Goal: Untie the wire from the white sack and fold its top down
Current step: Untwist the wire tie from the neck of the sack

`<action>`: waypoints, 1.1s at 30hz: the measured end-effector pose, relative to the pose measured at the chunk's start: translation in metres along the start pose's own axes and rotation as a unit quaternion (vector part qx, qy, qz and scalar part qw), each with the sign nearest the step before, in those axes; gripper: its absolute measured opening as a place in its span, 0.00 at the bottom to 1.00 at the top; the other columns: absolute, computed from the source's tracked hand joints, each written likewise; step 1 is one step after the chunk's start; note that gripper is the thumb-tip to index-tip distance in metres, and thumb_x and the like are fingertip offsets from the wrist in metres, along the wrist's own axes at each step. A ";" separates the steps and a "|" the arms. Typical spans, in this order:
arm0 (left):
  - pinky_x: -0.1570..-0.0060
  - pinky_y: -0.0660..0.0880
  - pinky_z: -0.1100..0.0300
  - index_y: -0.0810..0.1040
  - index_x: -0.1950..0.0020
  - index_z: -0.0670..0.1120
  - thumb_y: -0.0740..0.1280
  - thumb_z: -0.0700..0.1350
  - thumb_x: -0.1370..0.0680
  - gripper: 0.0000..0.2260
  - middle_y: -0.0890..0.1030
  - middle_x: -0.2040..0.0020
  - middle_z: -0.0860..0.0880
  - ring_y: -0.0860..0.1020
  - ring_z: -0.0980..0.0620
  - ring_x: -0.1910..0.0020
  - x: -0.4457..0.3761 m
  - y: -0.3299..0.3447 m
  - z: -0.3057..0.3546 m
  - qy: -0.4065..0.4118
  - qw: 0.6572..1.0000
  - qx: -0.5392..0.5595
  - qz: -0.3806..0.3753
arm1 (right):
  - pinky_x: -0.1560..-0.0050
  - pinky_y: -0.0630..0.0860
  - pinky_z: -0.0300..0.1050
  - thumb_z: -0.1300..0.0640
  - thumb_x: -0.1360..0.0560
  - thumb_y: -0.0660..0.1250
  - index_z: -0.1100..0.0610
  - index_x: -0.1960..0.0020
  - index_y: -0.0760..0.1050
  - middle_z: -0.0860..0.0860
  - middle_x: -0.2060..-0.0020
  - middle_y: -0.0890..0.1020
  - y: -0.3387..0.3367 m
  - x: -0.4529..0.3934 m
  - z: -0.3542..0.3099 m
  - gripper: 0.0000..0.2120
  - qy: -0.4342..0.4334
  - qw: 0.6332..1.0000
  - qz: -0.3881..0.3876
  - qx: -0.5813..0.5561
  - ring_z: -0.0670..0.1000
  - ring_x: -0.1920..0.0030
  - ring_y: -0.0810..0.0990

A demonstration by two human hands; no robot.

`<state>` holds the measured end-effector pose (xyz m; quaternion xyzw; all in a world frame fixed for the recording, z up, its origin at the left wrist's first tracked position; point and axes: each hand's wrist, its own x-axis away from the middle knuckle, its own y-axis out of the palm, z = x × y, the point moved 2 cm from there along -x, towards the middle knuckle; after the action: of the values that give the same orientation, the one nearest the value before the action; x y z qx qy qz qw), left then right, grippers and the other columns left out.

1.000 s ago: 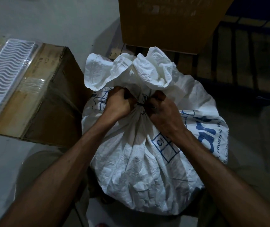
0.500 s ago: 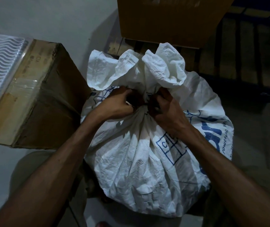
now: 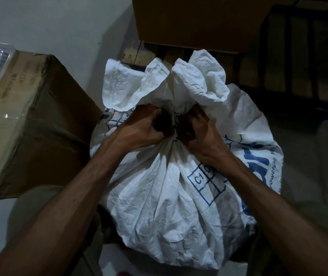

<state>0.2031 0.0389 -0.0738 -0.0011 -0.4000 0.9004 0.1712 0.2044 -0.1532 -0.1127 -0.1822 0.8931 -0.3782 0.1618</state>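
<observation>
**White sack neck still tied, both hands on it**

White sack (image 3: 171, 206) sits upright in the middle of the head view, between the person's forearms, blue print on its right side. Neck is cinched by a dark wire (image 3: 176, 124); only a short bit of it shows between the hands. Loose top flares up and out above the tie, not folded down.

Left hand (image 3: 141, 128) is at the left of the neck, fingers curled in tight at the tie. Right hand (image 3: 201, 132) mirrors it on the right, fingers also curled in against the neck. Hands nearly touching across the knot. Too dark to tell whether fingertips pinch the wire itself or just bunched sack fabric.

Cardboard box (image 3: 31, 124) just left of the sack; second cardboard box (image 3: 199, 20) behind it.
</observation>
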 end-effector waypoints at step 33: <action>0.52 0.81 0.47 0.79 0.41 0.48 0.61 0.59 0.20 0.18 0.86 0.51 0.45 0.84 0.47 0.58 -0.003 0.037 -0.002 -0.103 0.982 0.157 0.037 | 0.54 0.76 0.44 0.42 0.19 0.66 0.51 0.42 0.81 0.50 0.50 0.86 -0.048 0.002 -0.007 0.14 0.265 0.943 0.022 -0.200 0.46 0.50 0.84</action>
<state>0.1946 0.0159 -0.1023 0.1039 -0.2692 0.9529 0.0933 0.2090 -0.1810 -0.0733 -0.0845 0.9647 -0.2229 -0.1120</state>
